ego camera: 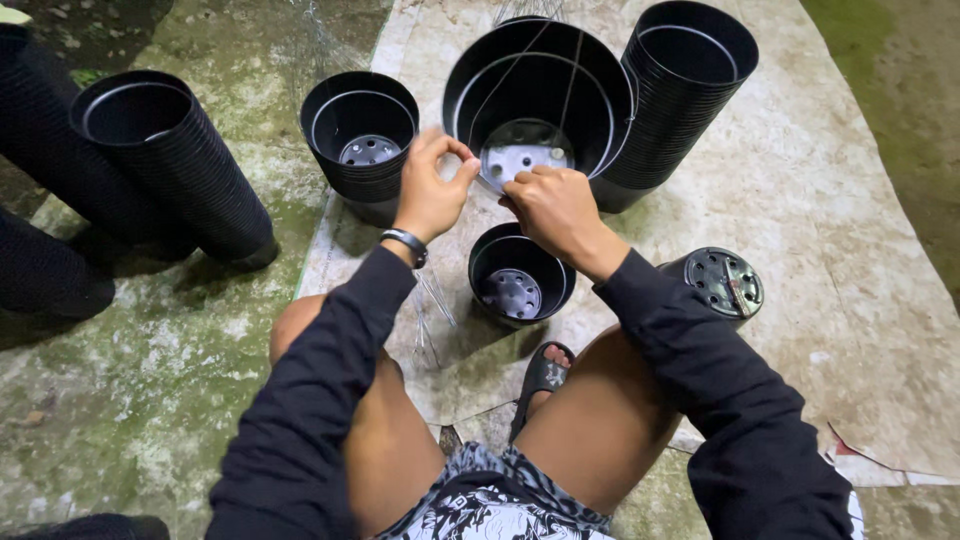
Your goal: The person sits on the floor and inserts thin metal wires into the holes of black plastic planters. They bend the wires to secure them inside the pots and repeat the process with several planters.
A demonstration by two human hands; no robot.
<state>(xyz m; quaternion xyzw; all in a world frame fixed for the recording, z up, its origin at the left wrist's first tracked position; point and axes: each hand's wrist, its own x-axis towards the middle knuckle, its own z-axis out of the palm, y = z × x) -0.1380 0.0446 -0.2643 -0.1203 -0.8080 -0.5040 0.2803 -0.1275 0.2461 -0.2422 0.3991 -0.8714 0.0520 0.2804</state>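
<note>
Pinching thin wire (500,190) between left hand (432,190), right hand (556,208) above black pot (520,275)

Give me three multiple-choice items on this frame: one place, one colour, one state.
1. Where is the small single pot?
A. between the person's knees
B. on the far-left stack
C. inside the large pot

2. What colour are the pots?
A. green
B. white
C. black

3. How does the pot at right lie?
A. upright, mouth up
B. with its holed base showing
C. crushed flat

Answers: 1 A, it stands on the sheet below the left hand and right hand. 2 C, every pot, including the large pot, is black. 3 B, its drain-hole base faces the camera.
</note>
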